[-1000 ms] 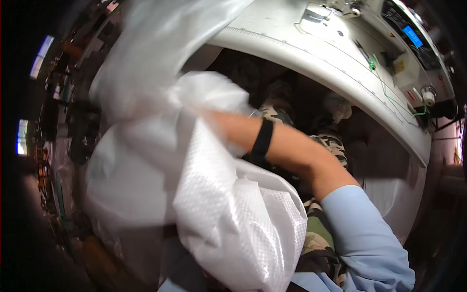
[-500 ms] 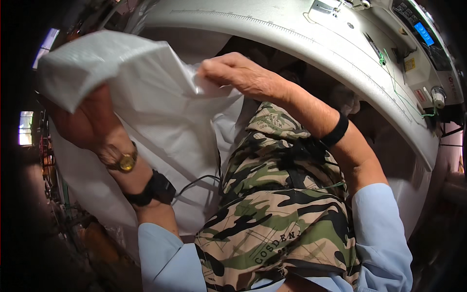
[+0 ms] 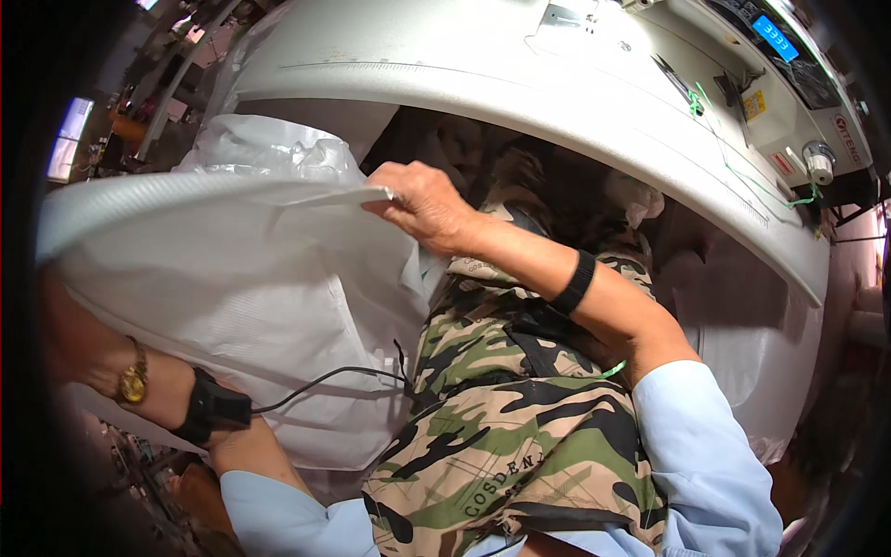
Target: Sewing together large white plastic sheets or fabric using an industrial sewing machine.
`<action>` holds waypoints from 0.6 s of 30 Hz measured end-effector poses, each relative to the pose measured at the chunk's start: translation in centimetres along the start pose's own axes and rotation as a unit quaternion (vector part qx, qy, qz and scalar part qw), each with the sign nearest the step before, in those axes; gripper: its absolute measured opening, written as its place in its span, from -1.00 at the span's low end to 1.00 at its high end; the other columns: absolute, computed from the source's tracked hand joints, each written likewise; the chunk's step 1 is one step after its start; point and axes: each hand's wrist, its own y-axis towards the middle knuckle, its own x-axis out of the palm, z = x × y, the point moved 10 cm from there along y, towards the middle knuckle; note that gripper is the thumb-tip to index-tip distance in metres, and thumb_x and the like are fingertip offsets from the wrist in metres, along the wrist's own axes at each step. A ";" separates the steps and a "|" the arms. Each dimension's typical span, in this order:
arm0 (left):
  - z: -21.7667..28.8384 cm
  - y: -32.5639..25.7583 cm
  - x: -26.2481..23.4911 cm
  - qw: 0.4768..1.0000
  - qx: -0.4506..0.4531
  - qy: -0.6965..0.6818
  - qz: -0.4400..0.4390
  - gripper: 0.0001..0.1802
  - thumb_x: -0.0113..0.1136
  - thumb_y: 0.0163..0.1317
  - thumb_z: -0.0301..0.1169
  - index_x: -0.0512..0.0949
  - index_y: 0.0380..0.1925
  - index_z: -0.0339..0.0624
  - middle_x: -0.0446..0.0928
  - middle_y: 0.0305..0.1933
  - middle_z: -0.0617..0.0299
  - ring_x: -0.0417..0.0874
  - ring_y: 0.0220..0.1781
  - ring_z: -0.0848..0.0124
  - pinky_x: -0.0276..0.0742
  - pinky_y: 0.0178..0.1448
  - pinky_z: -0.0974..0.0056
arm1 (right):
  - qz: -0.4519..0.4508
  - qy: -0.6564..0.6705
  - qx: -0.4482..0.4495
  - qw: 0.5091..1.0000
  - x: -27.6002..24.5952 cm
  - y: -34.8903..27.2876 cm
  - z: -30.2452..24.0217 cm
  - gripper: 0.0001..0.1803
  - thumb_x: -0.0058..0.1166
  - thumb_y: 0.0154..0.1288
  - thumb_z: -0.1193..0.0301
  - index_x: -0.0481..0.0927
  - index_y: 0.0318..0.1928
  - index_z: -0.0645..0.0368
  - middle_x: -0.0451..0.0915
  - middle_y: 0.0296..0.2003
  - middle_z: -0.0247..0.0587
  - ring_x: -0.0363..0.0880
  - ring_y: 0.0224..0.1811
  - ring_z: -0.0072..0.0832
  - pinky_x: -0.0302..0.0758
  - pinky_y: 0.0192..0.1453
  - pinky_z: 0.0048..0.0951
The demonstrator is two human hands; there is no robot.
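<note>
- Nearest, bottom of view: camouflage garment (image 3: pixel 520 436) over the person's lap and torso; light-blue sleeves, left (image 3: pixel 278 520) and right (image 3: pixel 705 446), to either side.
- Short bit of green thread (image 3: pixel 613 369) on the lap, near the right forearm.
- Left forearm: gold watch (image 3: pixel 134 382) at the wrist; farther up, a black strapped unit (image 3: pixel 218 408) with a thin black cable (image 3: pixel 325 373) running right toward the lap.
- Left hand (image 3: pixel 70 330) at the dark left rim, below the sheet's left end; fingers not visible, cannot tell if gripping.
- White sheet-like material (image 3: pixel 241 251), woven-looking, spread between the hands on the person's left, beside the lap; its top edge raised in a long fold, lower part hanging in creases.
- Right hand (image 3: pixel 422 204) clamped on the right end of that fold, thumb and fingers together on the edge. Black band (image 3: pixel 575 283) on the right forearm.
- Crumpled shiny white plastic (image 3: pixel 278 144) behind the fold, just under the table edge.
- Beyond: white table (image 3: pixel 483 97), curved front edge, ruler scale (image 3: pixel 362 65) along it.
- Upper right, on the table: white sewing machine (image 3: pixel 789 121), lit blue display (image 3: pixel 776 38), round knob (image 3: pixel 819 162), loose green strand (image 3: pixel 742 176) alongside.
- Far left: bright window-like patch (image 3: pixel 71 137), dark clutter around.
</note>
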 end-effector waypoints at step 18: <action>-15.3 3.2 6.7 0.709 -0.169 0.631 -0.267 -0.61 0.29 0.30 -0.06 0.64 -0.08 -0.11 0.63 -0.15 0.31 0.61 -0.05 0.53 0.49 0.06 0.38 | 0.062 0.076 0.033 0.995 -9.0 11.1 -5.8 -0.71 0.24 0.32 0.31 0.63 -0.45 0.28 0.53 -0.57 -0.24 0.49 -0.50 -0.49 0.45 -0.37 -0.39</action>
